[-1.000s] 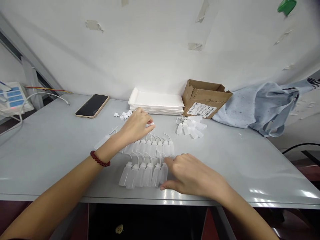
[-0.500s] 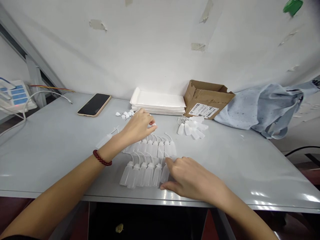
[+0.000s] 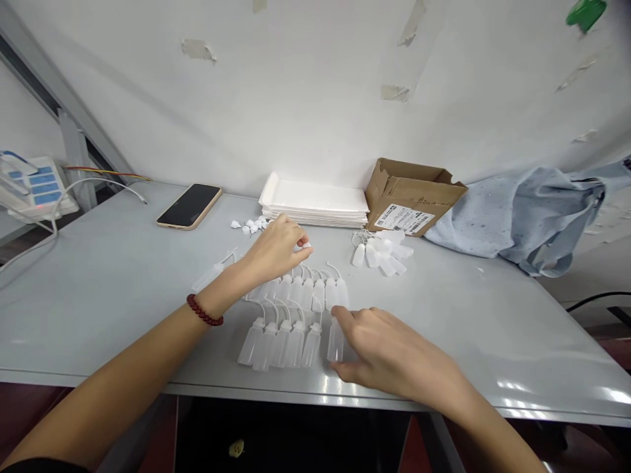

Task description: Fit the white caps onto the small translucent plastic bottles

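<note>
On the grey table, my right hand (image 3: 389, 348) grips a clear plastic bottle (image 3: 336, 340) by its two ends, between thumb and forefinger. Left of it lies a front row of several translucent bottles (image 3: 280, 341) with thin bent tubes. A second row (image 3: 330, 292) lies behind, partly under my left forearm. My left hand (image 3: 280, 246) is above that row, its fingertips pinched on a small white cap (image 3: 306, 246). Several loose white caps (image 3: 249, 226) lie just beyond my left wrist. One more bottle (image 3: 210, 276) rests left of my forearm.
At the back stand a stack of white padded envelopes (image 3: 315, 203) and an open cardboard box (image 3: 414, 197). White tags or bottles (image 3: 382, 253) lie before the box. A phone (image 3: 190, 206) is at left, blue cloth (image 3: 513, 213) at right, a power strip (image 3: 42, 187) far left.
My right hand has drawn the bottle slightly to the right, away from the front row. My left hand holds its pinch on the cap, nearly unmoved. The view has shifted a little.
</note>
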A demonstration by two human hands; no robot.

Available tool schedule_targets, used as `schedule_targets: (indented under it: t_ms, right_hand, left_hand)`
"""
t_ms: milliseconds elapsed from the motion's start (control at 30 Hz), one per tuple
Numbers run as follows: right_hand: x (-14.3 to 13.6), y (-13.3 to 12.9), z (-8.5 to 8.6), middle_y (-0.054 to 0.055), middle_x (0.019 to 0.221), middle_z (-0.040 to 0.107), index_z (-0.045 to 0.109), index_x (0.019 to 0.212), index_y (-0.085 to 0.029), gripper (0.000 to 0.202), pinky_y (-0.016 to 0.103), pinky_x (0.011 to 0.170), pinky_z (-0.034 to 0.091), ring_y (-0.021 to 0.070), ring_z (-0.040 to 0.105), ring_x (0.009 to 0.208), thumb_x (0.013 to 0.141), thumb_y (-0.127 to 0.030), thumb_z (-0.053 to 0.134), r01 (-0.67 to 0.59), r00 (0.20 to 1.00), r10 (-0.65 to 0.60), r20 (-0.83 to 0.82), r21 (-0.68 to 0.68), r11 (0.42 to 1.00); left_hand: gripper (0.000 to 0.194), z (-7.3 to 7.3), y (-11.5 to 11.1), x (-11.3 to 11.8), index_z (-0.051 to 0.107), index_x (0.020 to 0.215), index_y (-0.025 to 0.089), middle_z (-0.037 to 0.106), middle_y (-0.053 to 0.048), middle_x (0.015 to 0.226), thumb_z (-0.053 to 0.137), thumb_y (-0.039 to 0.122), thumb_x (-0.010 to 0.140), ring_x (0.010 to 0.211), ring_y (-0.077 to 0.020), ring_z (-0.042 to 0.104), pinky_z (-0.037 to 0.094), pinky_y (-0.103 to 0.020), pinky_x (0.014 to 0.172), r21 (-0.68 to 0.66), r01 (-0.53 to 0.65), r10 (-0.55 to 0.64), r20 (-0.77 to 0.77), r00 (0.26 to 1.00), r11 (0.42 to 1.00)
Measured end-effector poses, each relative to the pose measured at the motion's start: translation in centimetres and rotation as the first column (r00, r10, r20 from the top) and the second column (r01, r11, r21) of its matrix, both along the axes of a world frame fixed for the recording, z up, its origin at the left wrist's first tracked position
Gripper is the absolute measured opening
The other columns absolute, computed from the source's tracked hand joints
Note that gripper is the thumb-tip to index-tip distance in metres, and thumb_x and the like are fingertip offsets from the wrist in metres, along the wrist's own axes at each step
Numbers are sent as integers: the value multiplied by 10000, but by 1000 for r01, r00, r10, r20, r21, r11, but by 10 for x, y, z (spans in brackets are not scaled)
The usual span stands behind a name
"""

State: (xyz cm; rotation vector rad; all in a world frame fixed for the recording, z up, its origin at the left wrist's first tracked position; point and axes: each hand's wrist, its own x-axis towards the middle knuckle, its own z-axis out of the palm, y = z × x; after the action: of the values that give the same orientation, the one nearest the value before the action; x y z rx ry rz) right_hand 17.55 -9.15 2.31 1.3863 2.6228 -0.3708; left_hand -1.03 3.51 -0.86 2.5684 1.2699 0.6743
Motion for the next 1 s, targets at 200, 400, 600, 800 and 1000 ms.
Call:
schedule_targets:
  t_ms: [200, 400, 600, 800, 1000]
  right_hand:
    - [7, 2, 2, 13, 623, 564, 514, 903, -147, 176, 236, 453, 260, 163, 530, 550, 763, -231, 579, 67, 995, -62, -84, 66, 996]
    - [14, 9, 1, 39, 784, 643, 435, 1219, -173, 434, 255, 534, 417, 170, 608, 616, 799, -173, 541, 147, 954, -117, -274, 95, 985]
    - [12, 20, -6, 91, 1125, 591, 328, 1321, -225, 556, 310, 636, 511, 155, 622, 707, 797, -105, 472, 222, 889, -129, -438, 167, 961]
    - [11, 32, -21, 104, 1167, 529, 306, 1288, -222, 556, 316, 646, 520, 183, 602, 830, 770, -67, 434, 278, 820, -125, -558, 199, 940]
    - [11, 38, -31, 113, 1094, 532, 275, 1302, -190, 558, 324, 654, 517, 191, 583, 845, 783, -79, 449, 280, 802, -118, -586, 194, 940]
  left_hand:
    - [141, 0, -1, 0, 595, 755, 158, 647, -65, 822, 511, 258, 807, 947, -239, 519, 432, -373, 808, -5, -15, 16, 51, 999, 1000]
    - [134, 7, -7, -1, 615, 798, 167, 655, -57, 897, 540, 278, 790, 905, -222, 569, 449, -357, 758, -62, -61, 70, 164, 984, 996]
    - [157, 24, -18, -6, 615, 784, 159, 673, -36, 767, 629, 311, 747, 727, -166, 620, 480, -291, 658, -349, 29, 157, 492, 856, 937]
    - [168, 35, -23, -18, 593, 732, 160, 618, 1, 621, 665, 311, 739, 589, -119, 579, 468, -250, 568, -480, 234, 154, 640, 753, 845]
    - [177, 35, -31, -13, 620, 748, 160, 626, -9, 680, 685, 324, 732, 626, -120, 584, 482, -249, 590, -539, 395, -27, 567, 823, 744]
